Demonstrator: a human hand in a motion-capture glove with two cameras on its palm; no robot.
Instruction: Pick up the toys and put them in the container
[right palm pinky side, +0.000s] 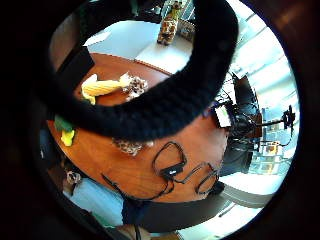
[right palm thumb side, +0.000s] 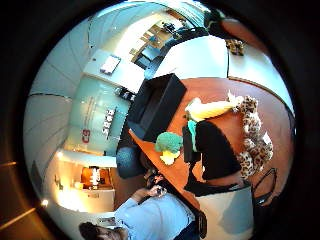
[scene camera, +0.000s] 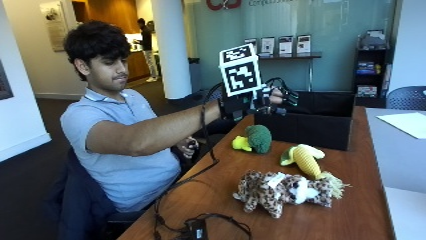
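Note:
My gloved right hand (scene camera: 256, 102) is raised above the table's left edge, in front of the black container (scene camera: 313, 125); its fingers are loosely spread and hold nothing. Below it a green broccoli toy (scene camera: 258, 138) sits on the wooden table (scene camera: 219, 185). A yellow corn toy (scene camera: 306, 159) lies to its right, and a spotted leopard plush (scene camera: 283, 190) lies nearer the camera. The thumb side palm view looks down on the broccoli (right palm thumb side: 168, 142), corn (right palm thumb side: 210, 110), leopard (right palm thumb side: 252, 135) and container (right palm thumb side: 157, 107). A gloved finger (right palm pinky side: 165, 95) crosses the other palm view over the corn (right palm pinky side: 102, 87).
A black cable with a small device (scene camera: 196, 227) lies on the table's near end. White paper (scene camera: 406, 122) rests on the adjoining grey table to the right. The person's bare left hand (scene camera: 190, 147) stays low at the table edge.

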